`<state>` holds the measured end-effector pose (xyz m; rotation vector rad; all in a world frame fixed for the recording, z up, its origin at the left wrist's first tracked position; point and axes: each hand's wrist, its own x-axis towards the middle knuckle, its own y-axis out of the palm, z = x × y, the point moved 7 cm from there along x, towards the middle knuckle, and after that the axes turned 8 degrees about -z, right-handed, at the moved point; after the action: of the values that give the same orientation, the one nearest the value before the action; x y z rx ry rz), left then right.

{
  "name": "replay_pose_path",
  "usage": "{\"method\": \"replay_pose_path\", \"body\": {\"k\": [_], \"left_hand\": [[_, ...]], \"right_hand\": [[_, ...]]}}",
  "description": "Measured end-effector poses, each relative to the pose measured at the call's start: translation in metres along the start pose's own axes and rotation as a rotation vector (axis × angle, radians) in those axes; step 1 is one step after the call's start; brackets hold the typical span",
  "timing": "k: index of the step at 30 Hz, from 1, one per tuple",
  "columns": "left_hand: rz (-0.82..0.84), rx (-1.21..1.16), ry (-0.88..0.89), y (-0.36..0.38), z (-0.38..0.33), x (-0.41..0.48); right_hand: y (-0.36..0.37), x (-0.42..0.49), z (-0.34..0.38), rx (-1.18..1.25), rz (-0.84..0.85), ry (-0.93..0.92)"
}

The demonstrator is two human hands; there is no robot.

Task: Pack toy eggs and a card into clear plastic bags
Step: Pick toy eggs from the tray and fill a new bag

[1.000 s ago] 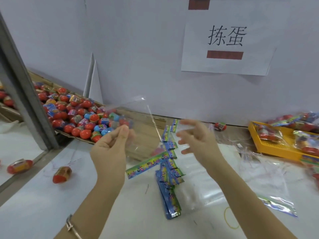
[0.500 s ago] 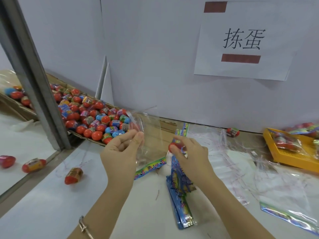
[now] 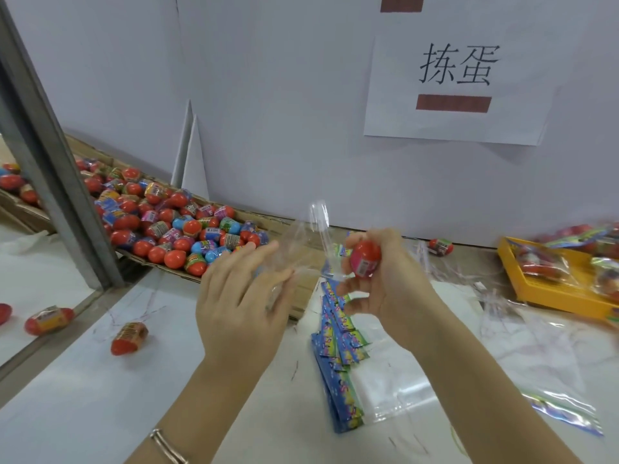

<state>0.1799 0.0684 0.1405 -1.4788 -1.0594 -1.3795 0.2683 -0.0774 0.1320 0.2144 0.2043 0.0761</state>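
Note:
My right hand (image 3: 385, 286) grips a red toy egg (image 3: 365, 257) with a pink label, held above the table. My left hand (image 3: 241, 296) pinches the edge of a clear plastic bag (image 3: 303, 242), whose mouth stands up between the two hands, just left of the egg. Below the hands lies a stack of blue-topped cards in clear bags (image 3: 341, 360). A heap of red and blue toy eggs (image 3: 174, 226) fills a flat cardboard tray (image 3: 278, 226) at the back left.
A yellow tray (image 3: 549, 296) with packed bags sits at the right. Loose eggs lie on the table: one (image 3: 129, 338) at the left, one (image 3: 440, 246) by the wall. A grey metal post (image 3: 60, 182) stands at the left. Empty clear bags (image 3: 522, 333) spread at the right.
My right hand has lifted a red egg up beside the bag's mouth. My left hand has kept hold of the clear bag and moved slightly right.

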Motion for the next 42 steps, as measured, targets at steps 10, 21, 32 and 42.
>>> {"method": "replay_pose_path", "body": {"k": [10, 21, 32, 42], "left_hand": [[0.453, -0.615, -0.233, 0.024, -0.013, -0.006], [0.966, -1.213, -1.372, 0.055, -0.024, -0.052], [0.592, -0.959, -1.222, 0.052, -0.002, -0.038], [0.576, -0.838, -1.062, 0.043, -0.008, -0.026]], "right_hand": [[0.0, -0.018, 0.041, -0.683, 0.278, -0.512], [-0.018, -0.028, 0.051, -0.832, 0.319, -0.483], [-0.011, -0.045, 0.069, -0.409, 0.414, -0.497], [-0.01, -0.019, 0.044, -0.641, 0.062, -0.514]]}}
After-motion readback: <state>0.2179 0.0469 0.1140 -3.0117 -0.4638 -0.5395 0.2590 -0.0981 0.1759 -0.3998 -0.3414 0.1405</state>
